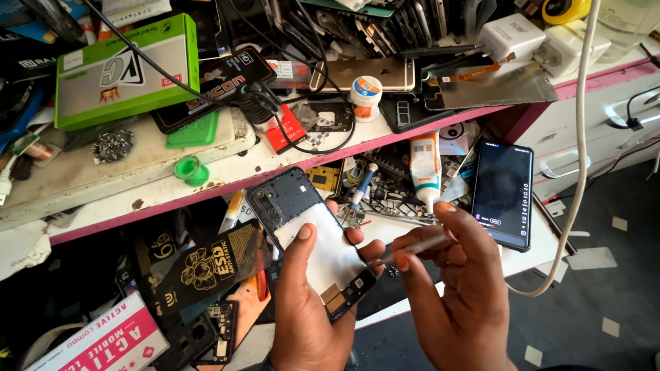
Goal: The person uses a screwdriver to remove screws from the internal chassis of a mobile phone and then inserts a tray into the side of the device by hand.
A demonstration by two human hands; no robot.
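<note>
My left hand (306, 312) holds an opened smartphone (313, 237) with its back cover off; a pale plate and the dark camera end face up, my thumb resting on the plate. My right hand (457, 295) grips a thin metal tool (412, 247) like tweezers, its tip touching the phone's lower right edge. Both hands are over the lower shelf, near its front.
A second phone (503, 194) with a lit dark screen lies at the right on the lower shelf. A white glue tube (426, 168), circuit boards and parts clutter behind. The pink-edged upper bench (206, 196) carries a green box (120, 69), cables, chargers and phone shells. A white cable (583, 137) hangs at right.
</note>
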